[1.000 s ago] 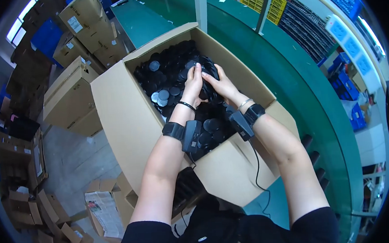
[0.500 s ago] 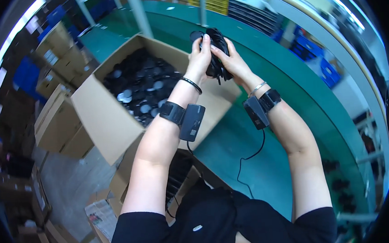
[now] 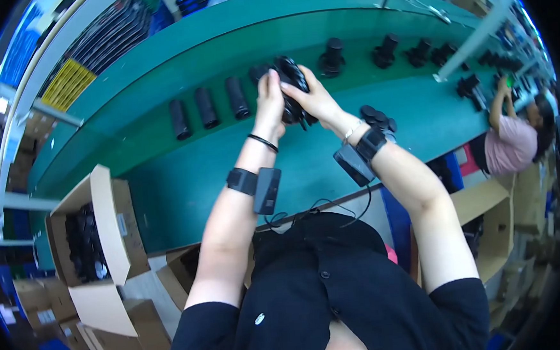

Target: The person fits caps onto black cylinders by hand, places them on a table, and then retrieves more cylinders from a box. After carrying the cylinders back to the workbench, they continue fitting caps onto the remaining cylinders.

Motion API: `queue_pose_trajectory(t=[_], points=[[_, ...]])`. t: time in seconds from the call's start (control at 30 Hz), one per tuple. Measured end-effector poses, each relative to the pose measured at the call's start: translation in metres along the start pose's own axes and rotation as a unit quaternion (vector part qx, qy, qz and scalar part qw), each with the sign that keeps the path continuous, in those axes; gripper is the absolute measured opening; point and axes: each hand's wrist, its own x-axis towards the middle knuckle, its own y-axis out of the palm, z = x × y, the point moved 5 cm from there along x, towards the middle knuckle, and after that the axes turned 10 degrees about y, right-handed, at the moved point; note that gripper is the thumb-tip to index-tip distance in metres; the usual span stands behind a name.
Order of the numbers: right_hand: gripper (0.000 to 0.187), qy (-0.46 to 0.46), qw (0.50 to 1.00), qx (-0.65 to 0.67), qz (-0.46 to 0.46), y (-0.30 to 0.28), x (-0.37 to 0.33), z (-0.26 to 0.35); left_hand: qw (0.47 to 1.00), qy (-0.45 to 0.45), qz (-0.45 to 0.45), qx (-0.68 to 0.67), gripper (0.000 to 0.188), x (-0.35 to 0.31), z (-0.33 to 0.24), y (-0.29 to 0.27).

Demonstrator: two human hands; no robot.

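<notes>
Discs [image 3: 291, 75], probably light, slippery: my left hand [image 3: 268, 105] and right hand [image 3: 316, 102], fingers curled, grip them, rims best.

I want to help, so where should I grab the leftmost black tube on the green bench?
Probably around the middle of the leftmost black tube, thumb on one side, fingers on the other, because it's long, slim and round. I'd come from its left: the next tube is close on its right, and no other tube sits beside it on the left.

No text, label, number or sign can be read.
</notes>
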Motion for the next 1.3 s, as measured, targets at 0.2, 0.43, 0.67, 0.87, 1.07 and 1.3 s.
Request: queue_pose_trajectory(t=[0.2, 0.43, 0.67, 0.87, 1.07, 1.3], points=[[0.079, 0.099, 0.989, -0.034, -0.106, -0.125, -0.055, -0.123, 0.987, -0.136, 0.089, 0.014, 0.063, -0.049, 0.144, 0.098], [0.075, 0.139, 0.963, -0.094, -0.211, -0.151, -0.079, -0.186, 0.957, -0.227, 0.175, 0.053, 0.067, -0.064, 0.209, 0.117], [0.069, 0.065, 0.951, -0.14, -0.267, -0.138, -0.068, -0.205, 0.947, -0.23, 0.191, 0.114, 0.078, -0.046, 0.23, 0.101], [0.066, 0.13, 0.93, -0.18, -0.291, -0.132, -0.065, -0.224, 0.927, -0.241, 0.178, 0.225, 0.068, -0.033, 0.229, 0.099], [0.067, 0.187, 0.922, -0.179, -0.287, -0.119, -0.065, -0.223, 0.908, -0.25, 0.122, 0.313, 0.066, -0.037, 0.21, 0.093], [0.064, 0.157, 0.914, -0.203, -0.314, -0.11, -0.065, -0.233, 0.87, -0.209, 0.136, 0.425, 0.064, -0.022, 0.224, 0.076]])
